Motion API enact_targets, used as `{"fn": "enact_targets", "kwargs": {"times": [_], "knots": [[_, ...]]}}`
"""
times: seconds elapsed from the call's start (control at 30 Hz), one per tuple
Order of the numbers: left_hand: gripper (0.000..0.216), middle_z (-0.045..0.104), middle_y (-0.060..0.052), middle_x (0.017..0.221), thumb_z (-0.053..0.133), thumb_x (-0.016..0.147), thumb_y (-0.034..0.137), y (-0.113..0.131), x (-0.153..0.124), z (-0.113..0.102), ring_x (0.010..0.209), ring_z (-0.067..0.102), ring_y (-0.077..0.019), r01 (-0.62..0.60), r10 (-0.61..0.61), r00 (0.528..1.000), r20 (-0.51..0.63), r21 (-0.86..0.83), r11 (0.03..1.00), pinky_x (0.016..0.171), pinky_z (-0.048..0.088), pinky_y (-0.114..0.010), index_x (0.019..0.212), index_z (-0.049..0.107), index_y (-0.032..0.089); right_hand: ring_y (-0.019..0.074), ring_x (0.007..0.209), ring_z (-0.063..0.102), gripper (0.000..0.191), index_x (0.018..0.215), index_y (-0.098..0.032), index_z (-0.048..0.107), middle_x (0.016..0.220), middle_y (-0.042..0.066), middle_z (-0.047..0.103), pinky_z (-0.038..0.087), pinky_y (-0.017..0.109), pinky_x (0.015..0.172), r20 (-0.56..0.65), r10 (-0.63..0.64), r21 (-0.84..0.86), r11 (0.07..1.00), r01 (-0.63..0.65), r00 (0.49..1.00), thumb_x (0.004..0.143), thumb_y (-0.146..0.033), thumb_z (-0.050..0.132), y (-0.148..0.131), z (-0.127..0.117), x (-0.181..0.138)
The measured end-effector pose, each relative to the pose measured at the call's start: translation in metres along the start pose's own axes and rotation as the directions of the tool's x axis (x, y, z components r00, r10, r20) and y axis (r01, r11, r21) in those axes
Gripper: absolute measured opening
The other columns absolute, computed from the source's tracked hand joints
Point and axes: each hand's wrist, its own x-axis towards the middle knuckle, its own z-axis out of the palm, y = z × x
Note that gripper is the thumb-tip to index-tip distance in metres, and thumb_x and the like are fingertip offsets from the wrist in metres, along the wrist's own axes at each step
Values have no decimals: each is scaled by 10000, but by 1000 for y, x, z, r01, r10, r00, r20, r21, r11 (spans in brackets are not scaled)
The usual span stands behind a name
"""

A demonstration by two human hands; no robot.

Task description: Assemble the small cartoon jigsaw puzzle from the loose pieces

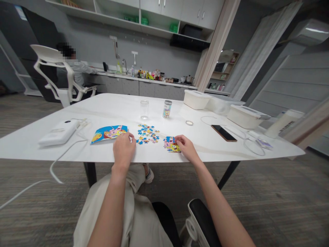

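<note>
Lying between the hands — loose puzzle pieces [147, 134] — right hand [186, 146] pinching assembled patch [171, 144], left hand [124, 148] curled

The near edge of the counter [154, 156] is crowded: the picture card [109, 133], the loose puzzle pieces [147, 133] and the joined section [171, 144] lie in a row. Behind them a bare strip reaches the clear cup [144, 109] and tin [167, 109]. Leftward, the white device [59, 132] and its cable [67, 151] block the way; rightward, the phone [223, 132] and tubs [196, 99] do.
</note>
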Motion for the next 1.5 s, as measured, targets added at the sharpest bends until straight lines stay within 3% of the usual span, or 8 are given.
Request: {"fn": "enact_targets", "kwargs": {"times": [0.27,0.5,0.6,0.73,0.9,1.1,1.37,1.5], "knots": [[294,653,-36,744,523,811,324,-11,4,0,748,604,-206,22,0,981,196,-108,994,695,421,-302,922,759,189,185,842,683,180,896,-201,635,899,40,715,527,354,828,3,-1,6,1000,1,1000,779,-216,499,2,-1,0],[264,686,-77,844,530,815,298,-5,-2,1,850,625,-247,72,-68,991,113,-31,997,766,457,-330,941,719,164,184,831,679,172,889,-203,633,890,40,714,529,353,826,-3,-10,10,1000,10,1000,773,-225,508,3,0,0],[280,678,-87,864,499,833,249,-1,-1,1,843,622,-240,-7,11,994,106,-42,999,791,461,-333,1001,697,144,186,830,677,178,893,-201,635,881,41,712,528,355,826,1,-13,2,1000,13,1000,775,-236,506,4,0,0],[285,667,-59,827,477,867,293,3,0,2,804,610,-207,-182,204,956,211,-121,976,795,457,-307,954,723,178,187,818,677,186,902,-200,636,888,44,713,529,359,817,7,-16,-5,1000,16,1000,777,-243,506,4,-1,0],[244,684,-65,847,526,853,317,5,-3,2,839,614,-218,-134,145,961,234,-60,989,789,455,-302,918,720,185,178,801,679,177,896,-201,634,877,37,717,534,350,811,0,-8,4,1000,8,1000,772,-233,512,3,-1,0],[286,691,-75,873,495,887,295,6,-2,1,833,631,-229,-90,93,968,233,-24,996,773,458,-312,1063,676,161,183,815,684,179,901,-197,637,887,43,717,542,350,802,3,-14,6,1000,14,1000,778,-230,512,3,0,0],[351,684,-102,1016,392,957,240,4,-4,4,968,630,-244,-356,326,882,340,25,934,847,440,-333,1145,687,216,180,800,682,173,892,-198,633,862,38,713,530,350,808,6,-4,-3,1000,4,1000,778,-220,504,1,0,0],[340,687,-118,1053,397,955,247,7,-6,4,1039,619,-281,-327,283,909,306,103,939,869,441,-374,1152,666,183,184,798,682,177,894,-191,630,871,46,711,530,354,802,14,-4,5,1000,4,1000,779,-226,499,0,0,0]]}}
